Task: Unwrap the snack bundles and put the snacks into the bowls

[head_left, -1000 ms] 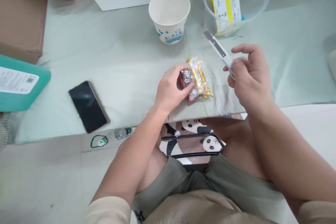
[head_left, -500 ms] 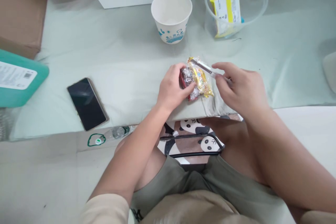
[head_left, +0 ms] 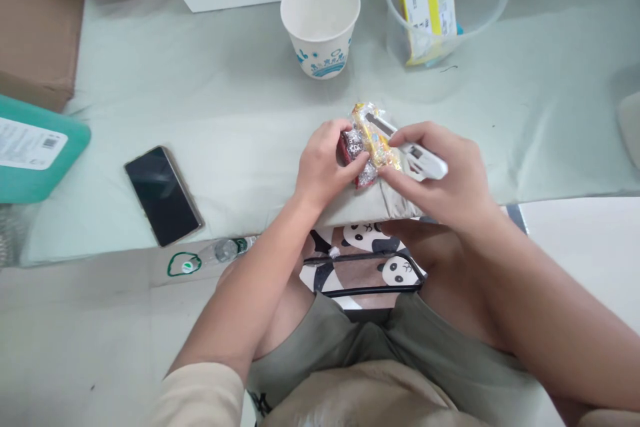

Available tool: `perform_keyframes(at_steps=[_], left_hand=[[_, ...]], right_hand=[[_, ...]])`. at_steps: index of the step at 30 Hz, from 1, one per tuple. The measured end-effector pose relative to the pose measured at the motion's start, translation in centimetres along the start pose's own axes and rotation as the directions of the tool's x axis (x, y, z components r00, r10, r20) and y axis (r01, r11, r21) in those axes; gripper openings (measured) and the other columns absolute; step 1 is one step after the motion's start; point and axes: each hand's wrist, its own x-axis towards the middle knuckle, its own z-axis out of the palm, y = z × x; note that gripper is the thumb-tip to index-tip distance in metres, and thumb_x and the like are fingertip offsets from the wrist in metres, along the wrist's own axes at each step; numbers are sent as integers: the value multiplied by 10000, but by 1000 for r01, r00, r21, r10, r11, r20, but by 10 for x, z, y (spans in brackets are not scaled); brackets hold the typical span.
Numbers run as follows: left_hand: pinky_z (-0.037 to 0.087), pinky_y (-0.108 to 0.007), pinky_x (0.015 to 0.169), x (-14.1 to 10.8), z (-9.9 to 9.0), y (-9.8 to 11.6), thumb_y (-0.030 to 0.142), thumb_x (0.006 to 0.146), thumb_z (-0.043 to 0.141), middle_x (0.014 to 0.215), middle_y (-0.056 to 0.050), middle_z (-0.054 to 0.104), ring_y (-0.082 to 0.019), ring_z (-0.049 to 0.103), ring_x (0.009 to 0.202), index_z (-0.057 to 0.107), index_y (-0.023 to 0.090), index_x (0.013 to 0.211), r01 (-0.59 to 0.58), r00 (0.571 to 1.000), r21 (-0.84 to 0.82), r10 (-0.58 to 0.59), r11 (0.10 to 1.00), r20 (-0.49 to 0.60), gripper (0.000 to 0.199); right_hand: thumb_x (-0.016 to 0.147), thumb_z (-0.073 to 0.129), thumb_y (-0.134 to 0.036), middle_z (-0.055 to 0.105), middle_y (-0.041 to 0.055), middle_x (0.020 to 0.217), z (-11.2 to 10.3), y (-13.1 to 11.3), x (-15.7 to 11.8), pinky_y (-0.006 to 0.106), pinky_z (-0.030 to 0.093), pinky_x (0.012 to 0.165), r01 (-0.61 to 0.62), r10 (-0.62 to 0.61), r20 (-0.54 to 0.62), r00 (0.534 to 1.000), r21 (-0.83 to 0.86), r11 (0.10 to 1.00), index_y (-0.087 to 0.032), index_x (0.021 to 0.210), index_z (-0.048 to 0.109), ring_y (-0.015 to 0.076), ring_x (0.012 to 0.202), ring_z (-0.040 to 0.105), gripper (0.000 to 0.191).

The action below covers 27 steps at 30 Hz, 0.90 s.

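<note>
Near the table's front edge, my left hand [head_left: 327,163] grips a small packet [head_left: 358,153] in red and dark wrapping, its thumb lying across it. Against that packet's right side lies a yellow, shiny clear-wrapped packet [head_left: 376,140]. My right hand [head_left: 440,173] holds a white box cutter [head_left: 425,161] between thumb and fingers, its blade pointing up and left over the yellow packet. The right thumb tip is by the lower end of the yellow packet.
A white paper cup [head_left: 323,27] stands behind the packets. The clear tub [head_left: 483,13] at the back right holds a yellow-and-white packet [head_left: 430,10]. A phone [head_left: 163,195] lies at left, near a green container [head_left: 40,147] and a cardboard box [head_left: 37,27].
My right hand has shifted slightly left and the cutter's white handle now shows clearly. Its thumb has come down beside the yellow packet. My left hand keeps its hold.
</note>
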Motion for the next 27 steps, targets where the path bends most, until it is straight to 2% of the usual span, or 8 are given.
perform_keyframes(at_steps=[2,5,7,9,14,20,27], left_hand=[[555,-412,994,0,0,1,304,844,749,1194,-64,732,-253,682,1108,578,264,1079,-10,1000,0,10,1000,2,293],[538,-412,1060,0,-1,1,255,836,751,1255,-65,720,-252,660,1210,602,264,1018,-25,1000,-16,25,1000,7,235],[535,-413,1079,-1,0,1,258,837,758,1287,-74,698,-253,649,1240,622,256,1007,-18,1000,-23,18,1000,2,218],[539,-418,1075,-2,1,-1,290,834,773,1286,-94,663,-261,650,1229,643,241,1029,2,1000,-16,-3,1000,-19,240],[539,-421,1069,-6,6,-5,362,835,779,1255,-105,557,-287,623,1256,658,223,1054,36,998,2,-36,999,-53,287],[570,-406,950,-5,9,-3,333,845,764,1060,-63,601,-265,628,1125,549,248,988,55,997,13,-55,998,-58,272],[555,-380,900,-4,7,-2,357,869,736,1141,-77,605,-271,625,1187,528,239,987,58,998,3,-58,998,17,267]], right_hand=[[935,587,-396,652,40,781,2,1,2,346,497,688,-13,17,-107,994,32,999,-229,909,664,192,702,615,186],[977,523,-439,575,8,673,4,2,8,340,474,633,-62,62,-189,980,9,998,-238,1001,685,176,608,564,259],[978,509,-459,601,19,691,6,1,13,349,490,649,-95,86,-174,981,-46,994,-250,1077,695,192,640,595,297],[978,500,-456,647,45,741,9,1,17,361,513,692,-94,81,-141,987,-89,992,-253,1074,702,212,707,639,302],[956,519,-384,709,86,854,19,2,19,367,527,751,1,-10,-61,998,-147,989,-243,1043,701,235,803,674,247],[927,521,-335,713,80,858,22,1,15,362,504,721,40,-52,-66,996,-172,984,-247,981,682,222,743,646,191],[892,542,-347,677,47,743,17,-3,8,322,454,628,29,-31,-5,1000,-235,972,-245,953,677,188,632,576,180]])
